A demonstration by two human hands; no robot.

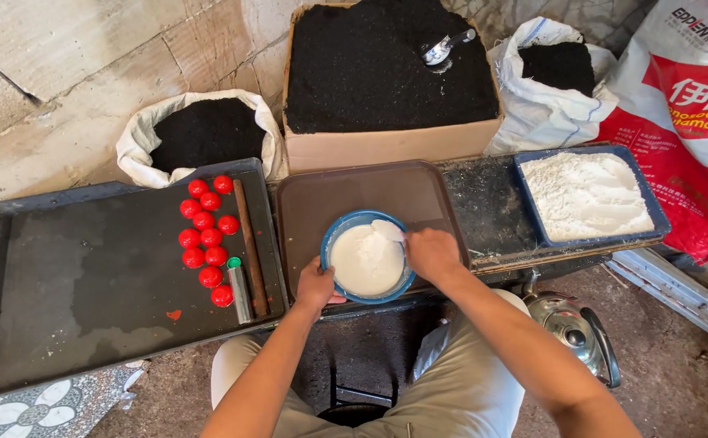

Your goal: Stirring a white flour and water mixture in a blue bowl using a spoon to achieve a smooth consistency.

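We look steeply down from our own head, close above the bowl (368,259) at centre, the box (386,81) at twelve o'clock.

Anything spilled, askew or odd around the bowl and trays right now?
Only small things: a red smear lies on the large black tray below the red balls, and pale residue dusts that tray's near edge. The blue bowl of white powder sits level, nothing spilled around it.

Glossy red balls (206,240), matt cardboard box (386,148), shiny metal kettle (574,328).

balls (206,240) left of bowl (367,261)
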